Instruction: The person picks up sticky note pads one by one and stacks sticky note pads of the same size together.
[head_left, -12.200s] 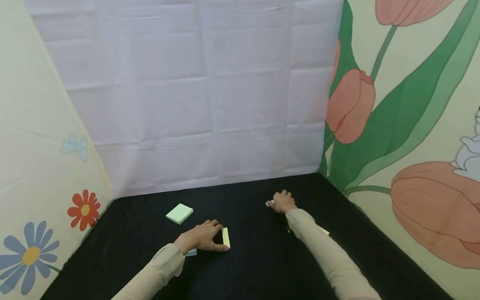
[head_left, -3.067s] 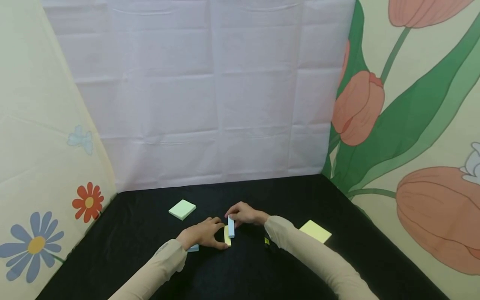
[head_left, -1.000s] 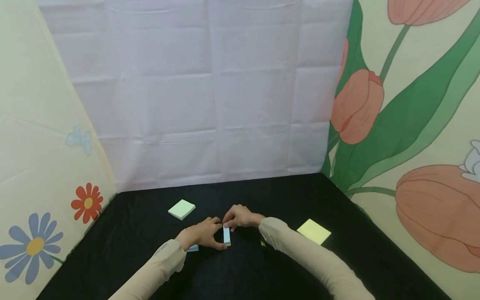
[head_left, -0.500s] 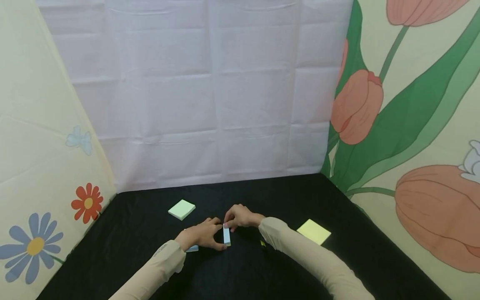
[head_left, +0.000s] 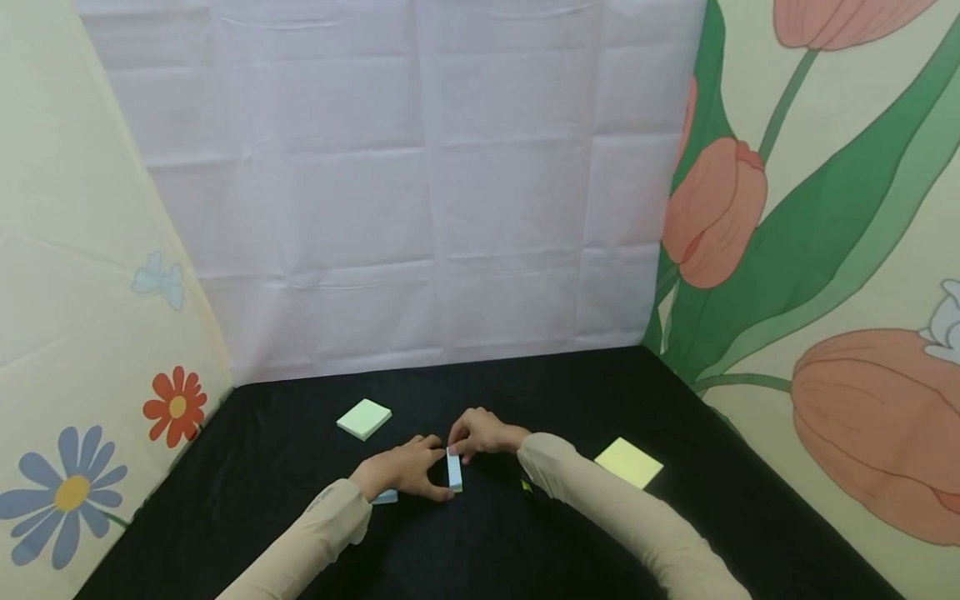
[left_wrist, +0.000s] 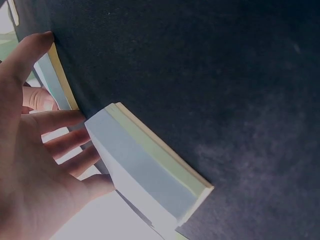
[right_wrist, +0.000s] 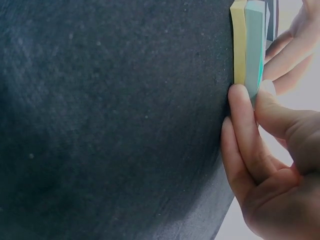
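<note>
A narrow light-blue sticky-note pad lies on top of a narrow yellow sticky-note pad, their long sides roughly lined up. My left hand spans this small stack, thumb at the near end and index finger at the far end. With thumb and fingers my right hand pinches the far end of the blue pad; the right wrist view shows its fingertip touching the yellow pad's end too. Below my left wrist sits another sticky-note stack, with blue, green and pale cream layers, mostly covered in the head view.
On the black tablecloth, a square pale-green sticky-note pad lies back left. A square yellow sticky-note pad lies by my right forearm. A small yellow-and-black item is partly hidden by the right sleeve. A white cloth hangs behind.
My right hand has brought the blue pad from the right side to the middle and lowered it onto the narrow yellow pad. Over the last second both hands stay almost still.
</note>
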